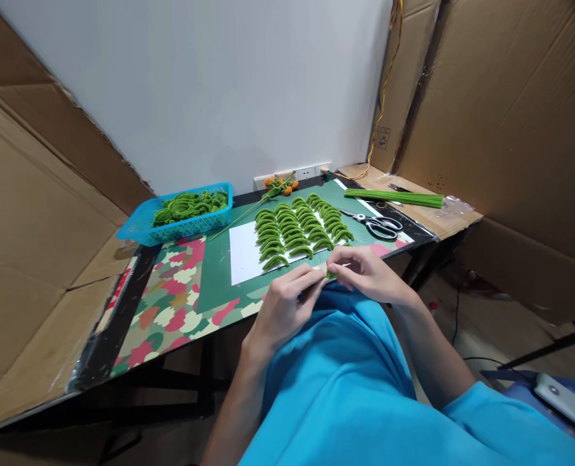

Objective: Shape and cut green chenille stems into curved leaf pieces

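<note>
At the table's near edge, my left hand (290, 301) and my right hand (372, 275) meet with their fingertips pinched together. A short piece of green pipe cleaner (332, 275) shows between them, mostly hidden by the fingers. Just beyond, curved green pipe cleaner pieces (294, 230) lie in several columns on a white sheet (243, 252). To the right of these rests a pair of scissors (381, 225) with dark handles. Farther back on the right is a bundle of straight green pipe cleaners (394, 197).
A blue plastic basket (195, 226) at the back left holds many green pieces. Orange flowers on a green stem (282, 186) lie near the wall socket (306, 173). Cardboard walls (505, 97) stand at both sides. A green mat (214, 275) covers part of the table.
</note>
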`<state>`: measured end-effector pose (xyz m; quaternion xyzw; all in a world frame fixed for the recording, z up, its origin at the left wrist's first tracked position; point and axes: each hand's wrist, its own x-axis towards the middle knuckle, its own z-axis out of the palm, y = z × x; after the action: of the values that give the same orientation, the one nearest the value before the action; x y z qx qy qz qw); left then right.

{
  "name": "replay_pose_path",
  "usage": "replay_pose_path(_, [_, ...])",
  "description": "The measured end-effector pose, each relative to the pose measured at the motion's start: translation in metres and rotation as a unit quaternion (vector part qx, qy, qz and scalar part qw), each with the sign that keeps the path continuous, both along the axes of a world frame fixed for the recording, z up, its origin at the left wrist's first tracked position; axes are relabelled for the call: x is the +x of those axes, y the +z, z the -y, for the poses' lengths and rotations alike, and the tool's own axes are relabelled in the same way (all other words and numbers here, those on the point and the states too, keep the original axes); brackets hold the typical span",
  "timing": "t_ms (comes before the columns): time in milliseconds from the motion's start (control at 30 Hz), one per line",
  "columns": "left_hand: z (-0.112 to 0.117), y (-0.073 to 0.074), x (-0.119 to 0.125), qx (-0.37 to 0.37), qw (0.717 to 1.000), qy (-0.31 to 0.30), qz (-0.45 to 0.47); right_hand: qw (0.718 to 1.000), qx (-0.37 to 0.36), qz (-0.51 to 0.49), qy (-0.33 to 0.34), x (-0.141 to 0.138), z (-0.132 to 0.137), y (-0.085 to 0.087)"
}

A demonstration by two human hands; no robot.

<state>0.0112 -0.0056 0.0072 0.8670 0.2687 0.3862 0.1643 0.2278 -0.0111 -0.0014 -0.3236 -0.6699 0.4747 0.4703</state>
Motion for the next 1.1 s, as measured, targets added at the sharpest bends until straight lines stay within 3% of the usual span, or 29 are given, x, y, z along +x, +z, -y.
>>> replay_pose_path(133, [0.003,0.008,-0.002,-0.132,0.989,-0.020,0.063,0.990,0.138,0.041,-0.007,0.001,0.003,0.002])
replay_pose_path(233, [0.001,0.010,-0.005,-0.267,0.957,-0.056,0.095,0.964,0.258,0.058,-0.010,-0.003,0.005,0.003])
replay_pose_path(300, [0.001,0.007,-0.005,-0.392,0.905,-0.118,0.113,0.952,0.302,0.052,0.006,-0.005,0.007,0.004])
replay_pose_path(367, [0.003,0.000,-0.001,-0.507,0.826,-0.171,0.177,0.947,0.320,0.027,0.014,-0.007,0.008,0.004])
replay_pose_path(400, [0.004,-0.004,0.002,-0.542,0.791,-0.185,0.216,0.946,0.323,0.009,0.008,-0.008,0.008,0.004])
replay_pose_path(467, [0.007,-0.010,0.008,-0.565,0.756,-0.188,0.272,0.947,0.319,-0.028,-0.017,-0.012,0.009,0.003])
replay_pose_path(500, [0.008,-0.011,0.011,-0.559,0.755,-0.184,0.288,0.950,0.307,-0.046,-0.030,-0.014,0.009,0.002])
replay_pose_path(567, [0.009,-0.011,0.013,-0.518,0.779,-0.169,0.309,0.963,0.253,-0.088,-0.042,-0.019,0.009,-0.001])
replay_pose_path(733, [0.011,0.000,0.006,-0.342,0.893,-0.085,0.281,0.986,0.040,-0.159,-0.013,-0.028,0.014,-0.003])
replay_pose_path(800, [0.010,0.001,0.003,-0.298,0.916,-0.045,0.265,0.988,-0.011,-0.150,-0.020,-0.028,0.016,-0.003])
replay_pose_path(867, [0.009,-0.003,0.002,-0.304,0.916,-0.037,0.260,0.991,-0.028,-0.127,-0.021,-0.026,0.017,-0.003])
replay_pose_path(933, [0.007,-0.008,0.002,-0.357,0.895,-0.053,0.264,0.995,-0.009,-0.096,-0.030,-0.024,0.016,-0.004])
replay_pose_path(1033, [0.004,-0.013,0.001,-0.436,0.854,-0.072,0.276,0.992,0.082,-0.056,-0.083,-0.018,0.014,-0.006])
replay_pose_path(1100, [0.003,-0.012,0.001,-0.467,0.834,-0.079,0.282,0.986,0.142,-0.035,-0.077,-0.014,0.012,-0.007])
